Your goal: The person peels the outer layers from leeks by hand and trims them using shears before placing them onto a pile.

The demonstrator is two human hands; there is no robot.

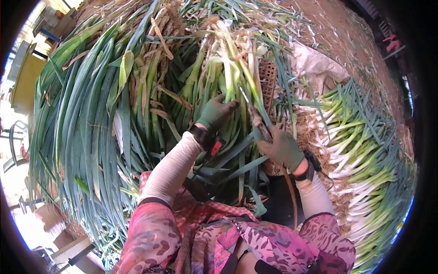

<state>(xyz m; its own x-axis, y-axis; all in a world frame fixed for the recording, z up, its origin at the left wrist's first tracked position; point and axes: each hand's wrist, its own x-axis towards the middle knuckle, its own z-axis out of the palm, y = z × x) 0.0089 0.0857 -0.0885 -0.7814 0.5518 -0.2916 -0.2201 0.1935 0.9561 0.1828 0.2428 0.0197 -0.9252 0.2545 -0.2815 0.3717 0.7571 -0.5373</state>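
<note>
My left hand (217, 113), in a green glove, is closed round the green part of a leek (230, 75). The leek's white root end points away from me, toward the top of the view. My right hand (284, 147), also gloved, grips a knife (255, 118) by its handle. The narrow blade slants up and left, its tip beside the leek's stalk. Under both hands, more leeks (196, 82) lie with long leaves hanging toward my lap.
A big heap of leeks (86, 109) drapes down on my left. To my right, leeks with white stems (360, 160) lie in a long row. A brown plastic crate (267, 82) and a whitish sack (319, 64) are ahead on the right, with leaf scraps strewn on the ground.
</note>
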